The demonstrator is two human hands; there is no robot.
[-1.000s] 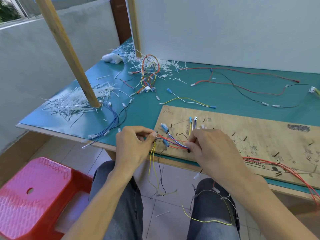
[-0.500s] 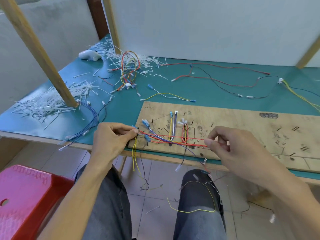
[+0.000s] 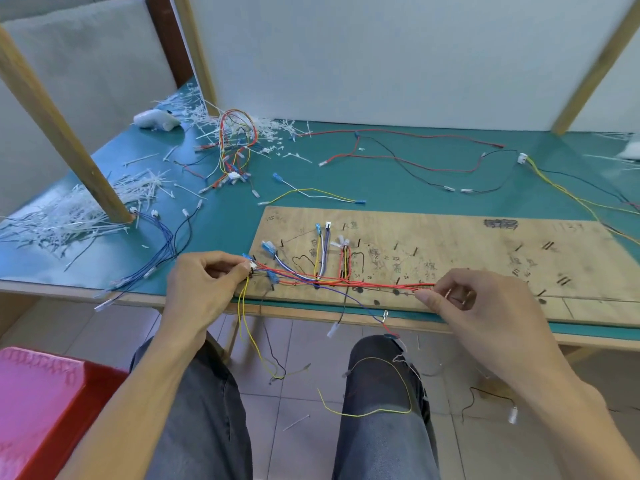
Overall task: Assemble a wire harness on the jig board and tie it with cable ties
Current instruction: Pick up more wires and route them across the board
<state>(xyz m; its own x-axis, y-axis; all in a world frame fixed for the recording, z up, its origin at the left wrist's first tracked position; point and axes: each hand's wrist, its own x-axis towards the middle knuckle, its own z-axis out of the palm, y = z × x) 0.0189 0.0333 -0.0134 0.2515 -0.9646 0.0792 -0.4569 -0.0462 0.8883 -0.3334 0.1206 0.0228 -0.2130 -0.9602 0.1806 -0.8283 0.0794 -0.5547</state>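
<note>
Red wires (image 3: 374, 285) run left to right along the near edge of the board (image 3: 450, 251), centre frame. Left hand (image 3: 201, 285) pinches their plug end at left; right hand (image 3: 464, 299) pinches them at right. Cable ties (image 3: 69, 216) heaped far left, nearer left hand.

Under my fingers (image 3: 427, 298) I see a matt, scuffed plywood board (image 3: 450, 247); the wires (image 3: 377, 285) between them look smooth, plastic-coated; beyond them lies a matt green mat (image 3: 391, 195).

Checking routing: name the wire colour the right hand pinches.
The red wires, stretched along the jig board into the right hand; the yellow wire dangles loose.
</note>
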